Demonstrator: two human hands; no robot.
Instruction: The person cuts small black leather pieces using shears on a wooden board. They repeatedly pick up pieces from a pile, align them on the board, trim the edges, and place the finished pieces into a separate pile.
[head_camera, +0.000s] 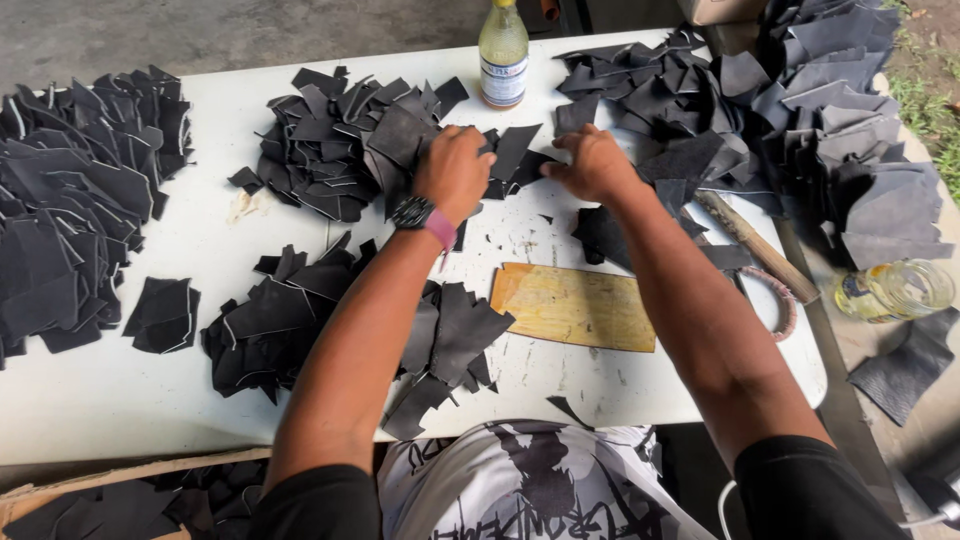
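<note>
Hands (525, 170) sort black scraps (345, 145) on white table (120, 400).

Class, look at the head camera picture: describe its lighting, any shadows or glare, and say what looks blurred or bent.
Head view: soft, even daylight; faint shadows under the left hand and right hand; a mild shine on the glass jar; the white table edge bows from wide-lens distortion; the hands and dark leather pieces are sharp.

We see black leather pieces (335, 150) with pale edges on a white table (120, 400), tan board (573, 307), yellowish bottle (503, 55), black watch (413, 212) with pink strap.
</note>
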